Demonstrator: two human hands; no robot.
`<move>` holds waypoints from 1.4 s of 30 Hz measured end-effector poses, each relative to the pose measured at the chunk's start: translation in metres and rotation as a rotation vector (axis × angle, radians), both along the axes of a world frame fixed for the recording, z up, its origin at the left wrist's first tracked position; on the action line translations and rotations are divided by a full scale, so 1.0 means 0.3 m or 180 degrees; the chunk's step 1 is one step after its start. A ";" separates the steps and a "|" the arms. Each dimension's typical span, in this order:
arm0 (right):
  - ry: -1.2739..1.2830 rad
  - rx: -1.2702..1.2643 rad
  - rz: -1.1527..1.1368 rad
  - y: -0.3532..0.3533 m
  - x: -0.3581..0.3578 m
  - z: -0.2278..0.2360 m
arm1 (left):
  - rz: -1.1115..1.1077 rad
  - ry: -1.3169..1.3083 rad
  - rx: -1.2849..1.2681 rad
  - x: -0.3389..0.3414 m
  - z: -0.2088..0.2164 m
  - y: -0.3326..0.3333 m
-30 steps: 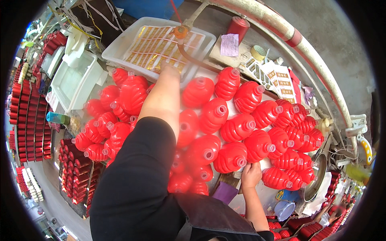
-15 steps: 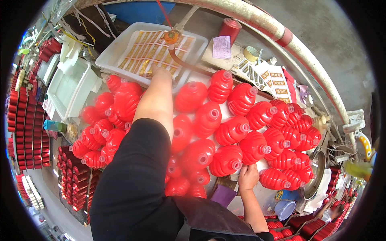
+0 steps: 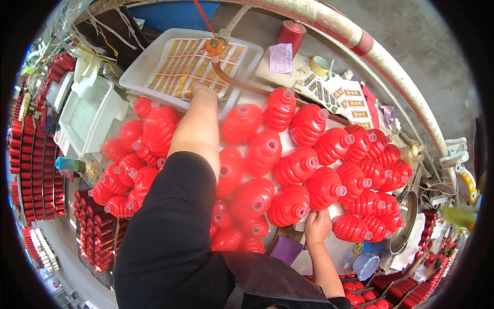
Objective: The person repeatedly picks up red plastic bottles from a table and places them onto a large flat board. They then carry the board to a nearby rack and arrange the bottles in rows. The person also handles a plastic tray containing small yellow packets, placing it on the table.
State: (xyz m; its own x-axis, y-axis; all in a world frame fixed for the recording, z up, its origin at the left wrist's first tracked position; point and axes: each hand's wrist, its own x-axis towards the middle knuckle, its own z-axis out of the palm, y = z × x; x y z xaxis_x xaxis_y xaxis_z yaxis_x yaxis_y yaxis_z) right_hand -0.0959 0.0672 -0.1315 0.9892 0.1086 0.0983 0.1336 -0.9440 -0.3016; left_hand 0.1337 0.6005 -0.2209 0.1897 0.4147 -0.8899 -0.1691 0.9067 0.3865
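Observation:
My left arm stretches forward over red ribbed plastic bottles (image 3: 263,152) to a white tub (image 3: 130,77). Inside the tub, my left hand (image 3: 204,92) is at a sheet of gold labels (image 3: 170,66), its fingers partly hidden and bunched by a shiny gold label (image 3: 182,84) that seems lifted from the sheet. My right hand (image 3: 319,225) stays low near the front edge, fingers curled, between a red bottle (image 3: 289,205) and another red bottle (image 3: 350,227). Whatever it grips, if anything, is hidden.
An orange valve with a hose (image 3: 214,47) hangs over the tub. Label sheets (image 3: 350,102), a tape roll (image 3: 320,66) and a red can (image 3: 292,36) lie behind the bottles. A pale rail (image 3: 406,85) curves around the far side. A purple cloth (image 3: 286,250) lies near me.
My left hand has shifted slightly left over the label sheet. The whole view has moved a little; my right hand and the bottles keep their places.

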 end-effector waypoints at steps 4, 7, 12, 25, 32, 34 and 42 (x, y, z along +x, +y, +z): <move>-0.0015 0.0058 0.0007 0.004 -0.001 0.007 | -0.0019 0.0517 -0.0138 0.026 -0.043 0.037; 0.0048 0.0093 -0.0044 -0.001 -0.002 0.007 | -0.3451 0.2445 0.1585 0.014 -0.052 0.066; 0.0137 0.0082 -0.0073 -0.017 0.000 0.005 | -0.5863 0.3521 0.3606 -0.018 -0.073 0.075; 0.0103 0.0076 -0.0060 -0.020 0.002 0.010 | -0.6699 0.3639 0.4120 0.037 -0.117 0.105; 0.0108 0.0016 -0.0085 -0.022 0.000 -0.002 | -0.7538 0.3935 0.4526 0.022 -0.054 0.070; 0.0124 0.0040 -0.0066 -0.016 -0.003 -0.007 | -0.7858 0.4100 0.4725 0.004 -0.046 0.056; 0.0147 0.0058 -0.0064 -0.012 -0.001 -0.004 | -0.9807 0.4203 0.6318 -0.023 -0.118 0.083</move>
